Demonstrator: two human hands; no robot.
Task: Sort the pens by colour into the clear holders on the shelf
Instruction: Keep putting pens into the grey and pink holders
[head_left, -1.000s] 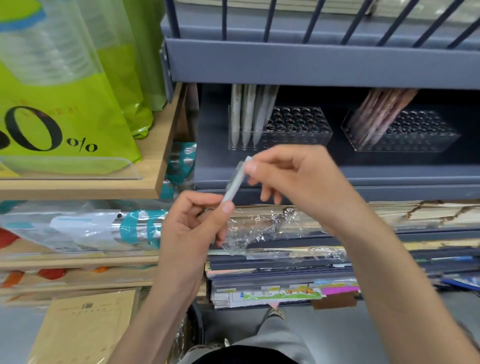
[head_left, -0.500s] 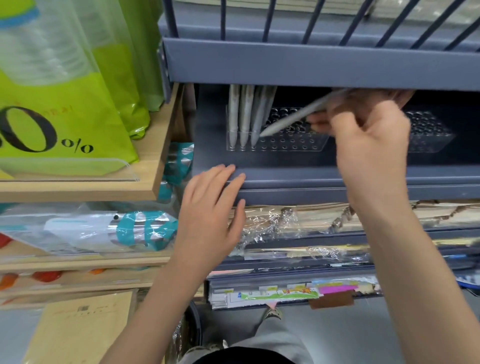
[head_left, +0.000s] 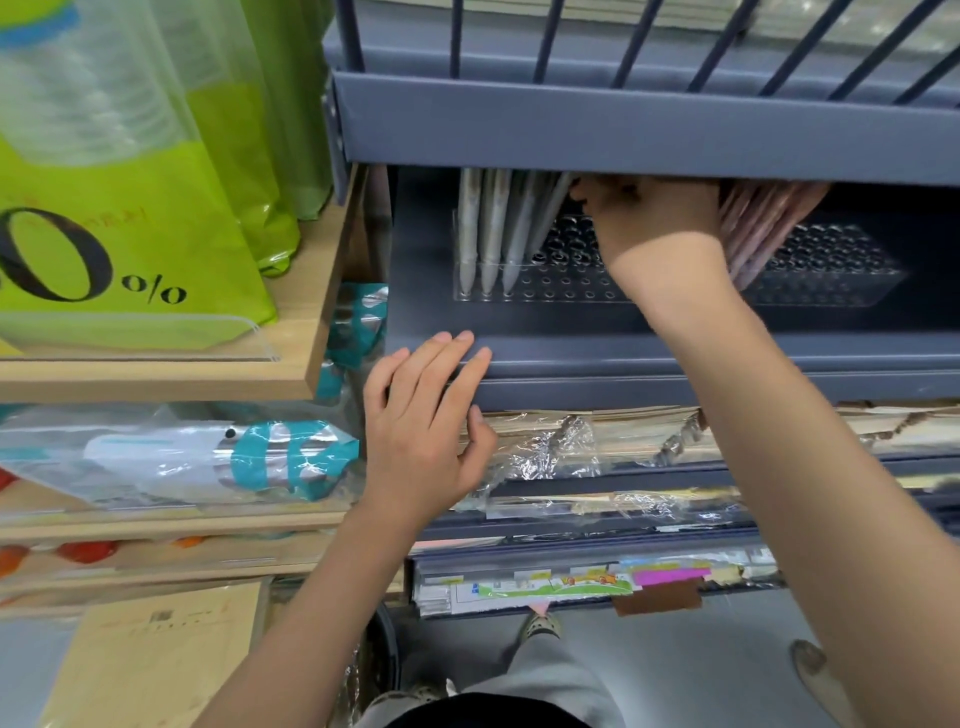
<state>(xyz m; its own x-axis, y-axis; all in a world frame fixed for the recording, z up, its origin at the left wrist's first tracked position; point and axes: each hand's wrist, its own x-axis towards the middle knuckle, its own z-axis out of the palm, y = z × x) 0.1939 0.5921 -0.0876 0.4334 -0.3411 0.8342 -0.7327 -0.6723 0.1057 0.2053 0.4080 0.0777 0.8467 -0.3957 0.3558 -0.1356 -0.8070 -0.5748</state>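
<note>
Two clear holders stand on the grey shelf (head_left: 649, 343). The left holder (head_left: 566, 291) has several grey pens (head_left: 488, 234) upright in its left-hand holes. In the right holder (head_left: 831, 270) leans a bunch of pink pens (head_left: 753, 234). My right hand (head_left: 654, 223) reaches in over the left holder and pinches the top end of one more grey pen (head_left: 548, 218), which leans against the standing ones with its tip down at the holes. The fingertips are partly hidden under the upper shelf. My left hand (head_left: 426, 415) rests flat on the shelf's front edge, holding nothing.
The upper shelf's front rail (head_left: 623, 130) hangs low over the holders. Green bags (head_left: 130, 208) stand on a wooden shelf at the left. Crinkled clear wrap (head_left: 545, 452) and stacked paper goods (head_left: 597, 577) lie below.
My right hand has pushed deeper under the upper shelf, and the grey pen has swung from nearly level to steeply upright beside the others. My left hand stays on the shelf edge.
</note>
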